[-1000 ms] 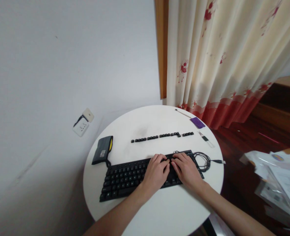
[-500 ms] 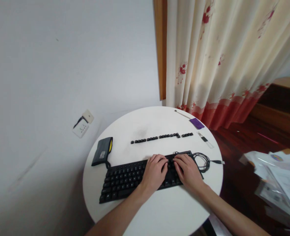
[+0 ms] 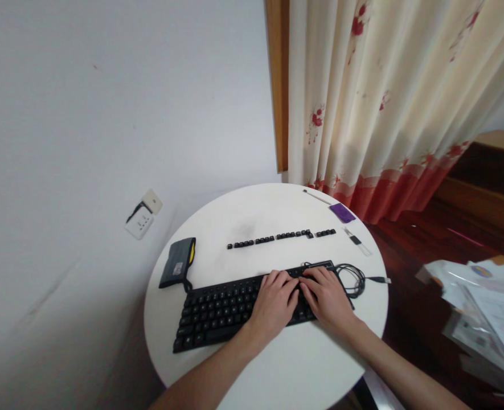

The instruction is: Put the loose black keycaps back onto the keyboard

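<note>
A black keyboard (image 3: pixel 213 310) lies slantwise across the round white table (image 3: pixel 277 364). Over its right-hand part, my left hand (image 3: pixel 276 299) rests with bent fingers pressed together. Beside it, my right hand (image 3: pixel 326 296) also curls down onto the keys. The index fingertips of both hands meet at one spot among the keys; anything small between them is hidden. Beyond the keyboard runs a row of loose black keycaps (image 3: pixel 264 240), set in small groups. The keys under both hands are covered from view.
A dark grey pouch (image 3: pixel 177 262) with a yellow strip stands left. A coiled USB cable (image 3: pixel 354 280) lies right of the keyboard. Toward the far right edge are a thin brush (image 3: pixel 317 197), a purple cloth (image 3: pixel 342 213) and a wire keycap puller (image 3: pixel 356 240).
My left hand has shifted slightly right along the keyboard, so its fingertips now meet those of my right hand. My right hand has moved only a little; the keycap row stays put.
</note>
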The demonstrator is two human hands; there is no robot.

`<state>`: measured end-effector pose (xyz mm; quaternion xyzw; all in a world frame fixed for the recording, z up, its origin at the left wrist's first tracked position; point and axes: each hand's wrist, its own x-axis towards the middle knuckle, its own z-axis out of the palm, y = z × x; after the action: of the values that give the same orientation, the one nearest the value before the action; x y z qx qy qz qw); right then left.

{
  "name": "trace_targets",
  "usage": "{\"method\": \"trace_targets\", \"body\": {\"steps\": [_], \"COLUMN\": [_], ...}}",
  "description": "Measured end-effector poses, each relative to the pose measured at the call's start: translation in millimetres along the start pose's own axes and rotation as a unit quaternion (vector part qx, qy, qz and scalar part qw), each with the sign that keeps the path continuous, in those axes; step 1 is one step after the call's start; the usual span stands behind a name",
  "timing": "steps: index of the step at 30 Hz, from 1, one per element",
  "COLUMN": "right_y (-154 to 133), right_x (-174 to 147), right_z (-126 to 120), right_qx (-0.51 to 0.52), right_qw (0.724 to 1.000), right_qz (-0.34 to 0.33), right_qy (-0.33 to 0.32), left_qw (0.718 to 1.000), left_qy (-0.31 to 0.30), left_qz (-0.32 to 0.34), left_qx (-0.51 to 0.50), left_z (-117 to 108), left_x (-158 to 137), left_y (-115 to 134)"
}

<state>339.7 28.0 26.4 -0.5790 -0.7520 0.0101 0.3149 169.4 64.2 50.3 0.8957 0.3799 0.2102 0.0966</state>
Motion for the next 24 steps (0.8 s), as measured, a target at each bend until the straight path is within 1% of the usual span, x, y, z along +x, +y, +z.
{"method": "trace_targets", "body": {"steps": [3, 5, 9, 12, 15, 17, 20, 24], "right_y": [5, 14, 48, 76, 95, 100, 102, 105], "right_x": [5, 14, 45, 70, 88, 96, 101, 102], "right_z": [-3, -8, -18, -18, -11, -5, 1, 3], "right_qx": [0.031, 0.039, -0.008, -0.060, -0.107, -0.134, -0.157, -0.147], "right_qw": [0.999, 0.998, 0.997, 0.994, 0.989, 0.986, 0.983, 0.984], "right_qz": [0.008, 0.021, 0.056, 0.086, 0.089, 0.072, 0.051, 0.048], "right_qy": [0.023, 0.045, 0.059, 0.020, -0.041, -0.064, -0.082, -0.092], "left_qw": [1.000, 1.000, 1.000, 1.000, 1.000, 1.000, 1.000, 1.000], "left_qy": [-0.002, -0.001, -0.006, -0.007, -0.003, 0.001, 0.006, 0.009], "left_qz": [0.002, 0.006, 0.014, 0.012, 0.007, 0.001, -0.003, 0.001], "left_qx": [0.004, 0.005, 0.011, 0.013, 0.007, 0.001, -0.007, -0.019], "left_z": [0, -1, -1, -1, -1, -1, -1, -3], "left_x": [-1, -1, -2, -2, -2, -1, 0, 0], "left_y": [0, -1, -2, -1, -1, -2, -3, -2]}}
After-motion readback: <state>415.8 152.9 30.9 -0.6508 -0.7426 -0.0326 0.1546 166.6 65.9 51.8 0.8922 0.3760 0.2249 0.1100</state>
